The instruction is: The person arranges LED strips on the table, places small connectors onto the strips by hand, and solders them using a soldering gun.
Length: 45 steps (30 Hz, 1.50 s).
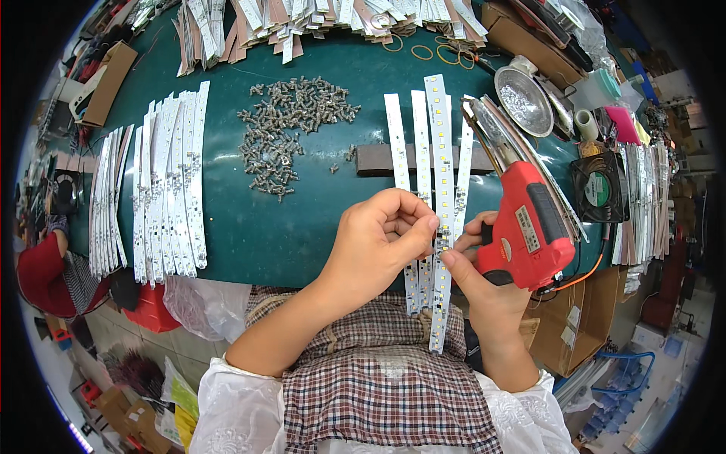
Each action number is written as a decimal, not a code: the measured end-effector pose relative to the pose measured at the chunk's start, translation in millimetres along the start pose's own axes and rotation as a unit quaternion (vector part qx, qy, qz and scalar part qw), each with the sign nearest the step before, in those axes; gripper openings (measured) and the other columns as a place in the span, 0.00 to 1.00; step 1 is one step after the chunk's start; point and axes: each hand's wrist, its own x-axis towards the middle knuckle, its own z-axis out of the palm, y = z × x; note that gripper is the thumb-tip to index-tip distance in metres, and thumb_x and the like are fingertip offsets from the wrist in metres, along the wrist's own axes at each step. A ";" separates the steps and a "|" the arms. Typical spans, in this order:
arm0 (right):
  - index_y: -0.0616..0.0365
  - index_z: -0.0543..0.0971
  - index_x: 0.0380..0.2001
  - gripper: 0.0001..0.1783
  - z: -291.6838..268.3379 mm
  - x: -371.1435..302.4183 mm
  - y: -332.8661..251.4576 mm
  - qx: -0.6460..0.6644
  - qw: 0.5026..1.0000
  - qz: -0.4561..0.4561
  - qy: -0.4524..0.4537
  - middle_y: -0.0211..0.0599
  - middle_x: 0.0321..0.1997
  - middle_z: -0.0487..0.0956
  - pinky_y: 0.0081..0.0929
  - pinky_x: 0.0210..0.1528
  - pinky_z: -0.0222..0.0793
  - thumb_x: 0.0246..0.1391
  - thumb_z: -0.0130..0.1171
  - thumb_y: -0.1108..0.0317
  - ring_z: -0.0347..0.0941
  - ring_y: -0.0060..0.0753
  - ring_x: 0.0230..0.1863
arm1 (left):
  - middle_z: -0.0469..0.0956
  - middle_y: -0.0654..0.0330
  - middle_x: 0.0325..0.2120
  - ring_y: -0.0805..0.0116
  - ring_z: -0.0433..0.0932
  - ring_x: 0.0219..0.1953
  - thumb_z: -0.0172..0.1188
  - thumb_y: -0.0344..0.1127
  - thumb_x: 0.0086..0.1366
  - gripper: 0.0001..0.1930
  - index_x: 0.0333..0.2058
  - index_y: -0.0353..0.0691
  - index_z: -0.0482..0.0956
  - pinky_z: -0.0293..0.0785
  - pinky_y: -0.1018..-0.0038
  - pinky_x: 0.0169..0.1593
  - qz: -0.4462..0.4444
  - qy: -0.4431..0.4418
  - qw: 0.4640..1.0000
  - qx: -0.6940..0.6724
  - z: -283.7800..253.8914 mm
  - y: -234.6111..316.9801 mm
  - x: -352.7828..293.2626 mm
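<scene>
A long white LED strip board (pixel 438 121) stands lengthwise in front of me, over several similar boards (pixel 395 140) that rest across a dark bar (pixel 370 160). My left hand (pixel 370 242) pinches thumb and forefinger together at the strip's left edge, near its middle; whatever lies between the fingertips is too small to make out. My right hand (pixel 491 306) is wrapped round a red soldering gun (pixel 518 223), its long thin front end pointing away and to the left. The right thumb also rests on the same strip's edge. Some right fingers are hidden behind the gun.
A heap of small metallic parts (pixel 283 129) lies left of the boards on the green table (pixel 234 197). Further left are rows of LED boards (pixel 170 189). At right stand a metal bowl (pixel 523 101) and a black fan (pixel 599 189). More strips (pixel 325 15) pile up at the back.
</scene>
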 end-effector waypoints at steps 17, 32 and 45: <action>0.65 0.66 0.50 0.21 -22.3 -26.5 -3.1 -0.055 0.996 -0.002 0.063 0.42 0.43 0.70 0.35 0.41 0.79 0.52 0.57 0.79 0.75 0.28 0.37 | 0.80 0.59 0.24 0.77 0.79 0.25 0.59 0.28 0.61 0.08 0.34 0.27 0.78 0.76 0.82 0.28 -0.002 0.148 0.961 0.234 -46.7 -14.6 8.4; 0.61 0.76 0.36 0.11 -42.8 -69.3 30.6 -0.201 0.971 0.111 -0.074 0.40 0.34 0.73 0.33 0.35 0.65 0.49 0.63 0.73 0.70 0.39 0.34 | 0.79 0.65 0.30 0.81 0.67 0.14 0.62 0.26 0.54 0.08 0.34 0.40 0.79 0.63 0.81 0.22 0.136 0.159 0.891 0.402 -46.8 -9.3 5.2; 0.63 0.76 0.33 0.08 -38.5 -63.9 46.6 -0.222 0.966 0.094 -0.092 0.40 0.31 0.74 0.31 0.31 0.67 0.50 0.63 0.73 0.72 0.35 0.30 | 0.77 0.65 0.27 0.81 0.65 0.14 0.62 0.25 0.52 0.08 0.33 0.41 0.81 0.61 0.81 0.21 0.153 0.146 0.893 0.397 -51.5 -16.6 6.6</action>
